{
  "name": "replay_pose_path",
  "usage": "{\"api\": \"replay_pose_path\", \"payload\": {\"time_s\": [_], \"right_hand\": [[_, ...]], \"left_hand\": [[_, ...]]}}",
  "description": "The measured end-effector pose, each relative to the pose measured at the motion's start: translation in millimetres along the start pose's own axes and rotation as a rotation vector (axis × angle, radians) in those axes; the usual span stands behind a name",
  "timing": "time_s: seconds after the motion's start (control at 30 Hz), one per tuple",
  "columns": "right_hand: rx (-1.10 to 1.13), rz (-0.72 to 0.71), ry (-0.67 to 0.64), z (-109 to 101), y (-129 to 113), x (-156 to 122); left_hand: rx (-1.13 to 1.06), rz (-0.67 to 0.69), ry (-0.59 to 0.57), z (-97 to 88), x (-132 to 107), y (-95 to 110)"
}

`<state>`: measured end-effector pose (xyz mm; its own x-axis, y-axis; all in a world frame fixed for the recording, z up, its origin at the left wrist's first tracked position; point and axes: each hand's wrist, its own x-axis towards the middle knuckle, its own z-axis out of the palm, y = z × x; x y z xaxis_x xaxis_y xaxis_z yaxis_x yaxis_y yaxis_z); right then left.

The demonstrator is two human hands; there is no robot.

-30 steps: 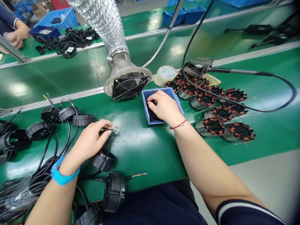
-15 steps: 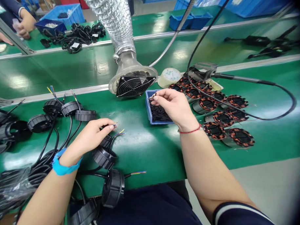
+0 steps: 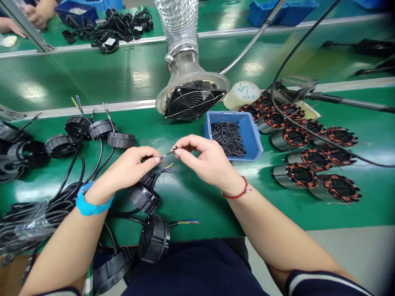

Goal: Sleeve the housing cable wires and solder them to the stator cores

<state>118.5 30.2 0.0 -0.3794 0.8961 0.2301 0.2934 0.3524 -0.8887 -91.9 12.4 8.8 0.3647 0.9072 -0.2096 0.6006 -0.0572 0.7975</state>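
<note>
My left hand (image 3: 140, 165) pinches the thin coloured wires (image 3: 164, 156) at a cable's end. Between the fingertips of my right hand (image 3: 203, 159) is a short black sleeve (image 3: 172, 152), its tip close to those wires; whether it is over one of them I cannot tell. Just below my hands lies a black round cap (image 3: 144, 197) with stripped wires sticking up. Behind my right hand stands a blue bin (image 3: 256, 143) with many similar black sleeves (image 3: 228, 138).
A fan hood (image 3: 192, 98) hangs beyond my hands. Copper-wound stators (image 3: 302, 175) stand at right, near a soldering iron (image 3: 348, 100). More black caps (image 3: 121, 140) and coiled cables (image 3: 49, 220) lie at left. Another person's hand (image 3: 38, 14) is at the upper left.
My right hand has come away from the blue bin, moving left to my left hand with a black sleeve in its fingers. My left hand keeps its pinch on the wires. The view has shifted.
</note>
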Motion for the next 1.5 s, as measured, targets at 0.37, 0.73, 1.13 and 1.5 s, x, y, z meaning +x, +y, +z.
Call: {"api": "replay_pose_path", "payload": {"time_s": [0.37, 0.73, 1.13, 1.5], "right_hand": [[-0.066, -0.039, -0.017, -2.1, 0.5, -0.8], [-0.12, -0.115, -0.046, -1.5, 0.7, -1.0], [0.005, 0.163, -0.152, 0.5, -1.2, 1.7], [0.516, 0.395, -0.091, 16.9, 13.5, 3.9]], "left_hand": [[0.028, -0.002, 0.004, -0.3, -0.1, 2.2], [0.041, 0.029, -0.013, 0.5, -0.1, 3.7], [0.051, 0.031, 0.054, 2.4, -0.5, 1.2], [-0.004, -0.016, 0.078, 1.3, 0.6, 3.3]]}}
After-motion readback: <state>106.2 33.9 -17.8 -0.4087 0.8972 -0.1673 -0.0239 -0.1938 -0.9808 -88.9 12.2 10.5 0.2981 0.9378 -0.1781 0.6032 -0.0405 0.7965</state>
